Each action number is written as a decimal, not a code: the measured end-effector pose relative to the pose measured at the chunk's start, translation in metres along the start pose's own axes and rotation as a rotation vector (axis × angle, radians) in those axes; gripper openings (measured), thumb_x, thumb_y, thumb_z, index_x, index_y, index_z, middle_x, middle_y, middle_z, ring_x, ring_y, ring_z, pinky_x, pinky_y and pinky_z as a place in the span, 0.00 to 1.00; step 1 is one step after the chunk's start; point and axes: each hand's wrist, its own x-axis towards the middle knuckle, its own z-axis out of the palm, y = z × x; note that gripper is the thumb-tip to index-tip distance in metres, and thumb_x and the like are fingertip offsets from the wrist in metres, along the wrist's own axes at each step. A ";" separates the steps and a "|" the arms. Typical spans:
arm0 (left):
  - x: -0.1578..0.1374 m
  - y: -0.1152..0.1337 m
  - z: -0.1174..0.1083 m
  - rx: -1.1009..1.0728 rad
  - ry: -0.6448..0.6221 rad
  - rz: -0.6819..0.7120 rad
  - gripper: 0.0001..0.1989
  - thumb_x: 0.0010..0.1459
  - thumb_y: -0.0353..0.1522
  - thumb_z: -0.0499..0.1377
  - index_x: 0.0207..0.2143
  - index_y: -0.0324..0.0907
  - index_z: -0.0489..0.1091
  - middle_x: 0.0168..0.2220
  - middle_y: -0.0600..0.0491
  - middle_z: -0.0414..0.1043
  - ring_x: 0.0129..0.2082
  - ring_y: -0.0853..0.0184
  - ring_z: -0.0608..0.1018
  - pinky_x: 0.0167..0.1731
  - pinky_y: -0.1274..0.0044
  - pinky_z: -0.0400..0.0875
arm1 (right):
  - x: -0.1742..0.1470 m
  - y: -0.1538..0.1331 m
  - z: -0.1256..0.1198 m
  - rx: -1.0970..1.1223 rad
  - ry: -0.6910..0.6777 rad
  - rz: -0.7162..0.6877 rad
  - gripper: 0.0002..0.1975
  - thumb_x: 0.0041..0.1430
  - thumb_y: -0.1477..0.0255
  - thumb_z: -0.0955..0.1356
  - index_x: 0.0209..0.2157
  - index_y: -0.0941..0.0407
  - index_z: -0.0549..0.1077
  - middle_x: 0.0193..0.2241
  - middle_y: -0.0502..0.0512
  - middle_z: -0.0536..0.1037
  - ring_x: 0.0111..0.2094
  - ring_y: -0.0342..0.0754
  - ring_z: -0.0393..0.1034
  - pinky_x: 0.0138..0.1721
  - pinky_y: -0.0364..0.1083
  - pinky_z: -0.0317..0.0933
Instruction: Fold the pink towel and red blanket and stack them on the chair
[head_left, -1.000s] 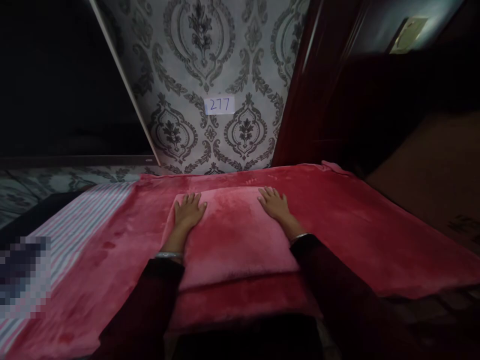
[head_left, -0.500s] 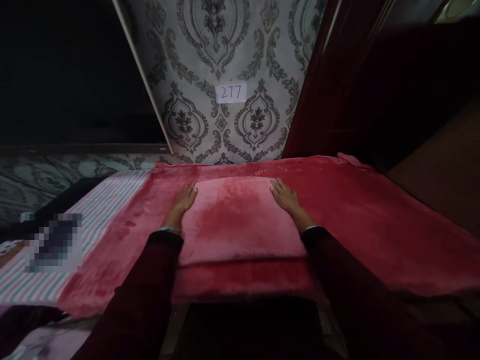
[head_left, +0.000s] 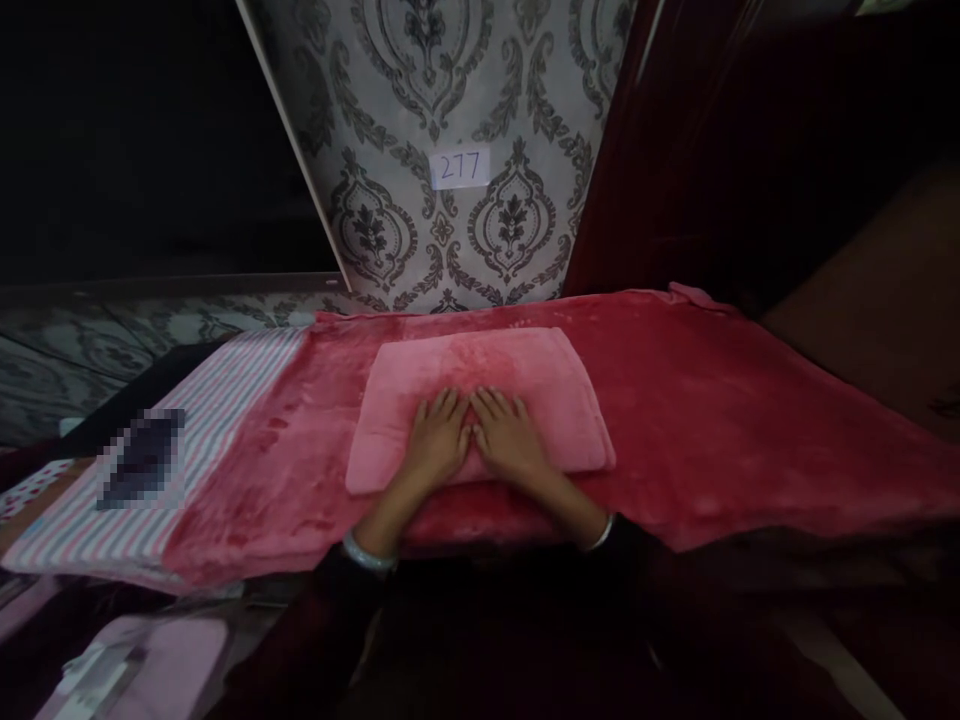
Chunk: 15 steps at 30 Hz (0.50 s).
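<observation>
A folded pink cloth [head_left: 390,400], plush-looking with a redder patch in its middle, lies flat on a red plush cover [head_left: 712,420]. My left hand [head_left: 441,437] rests on the front middle of the folded cloth, palm down with fingers stretched out. Right beside it, my right hand [head_left: 506,435] lies flat on the same cloth, fingers extended. The two hands nearly meet at their thumbs and index fingers. Neither hand grips anything.
At the left, a striped cloth [head_left: 247,380] borders the red cover, with a dark pixelated item [head_left: 142,460] on it. A dark screen [head_left: 150,150] stands behind. Patterned wallpaper bears a paper label [head_left: 460,168] reading 277. A pink object [head_left: 180,655] sits lower left.
Both hands have moved from the far left and right edges of the folded cloth inward and nearer to me, onto its front middle. The view has shifted slightly.
</observation>
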 end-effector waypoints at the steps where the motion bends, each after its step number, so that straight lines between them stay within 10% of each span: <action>1: -0.006 0.008 0.006 0.017 0.000 -0.021 0.30 0.70 0.35 0.48 0.72 0.40 0.58 0.75 0.45 0.51 0.75 0.55 0.53 0.73 0.57 0.45 | -0.006 -0.007 0.006 -0.010 -0.013 0.008 0.30 0.73 0.68 0.57 0.72 0.60 0.58 0.73 0.60 0.54 0.74 0.57 0.45 0.72 0.61 0.38; 6: -0.019 0.002 0.009 0.077 0.014 -0.072 0.31 0.69 0.38 0.50 0.72 0.43 0.58 0.75 0.46 0.49 0.75 0.53 0.52 0.73 0.57 0.43 | -0.023 0.016 0.010 -0.060 0.014 0.035 0.30 0.73 0.63 0.58 0.72 0.55 0.59 0.74 0.56 0.53 0.74 0.58 0.43 0.73 0.62 0.36; 15: -0.068 -0.098 0.009 -0.017 0.114 -0.353 0.32 0.69 0.37 0.43 0.72 0.38 0.55 0.73 0.41 0.57 0.73 0.52 0.59 0.69 0.56 0.55 | -0.075 0.123 0.013 0.007 0.201 0.295 0.31 0.73 0.62 0.55 0.72 0.56 0.59 0.73 0.59 0.56 0.72 0.58 0.52 0.67 0.59 0.55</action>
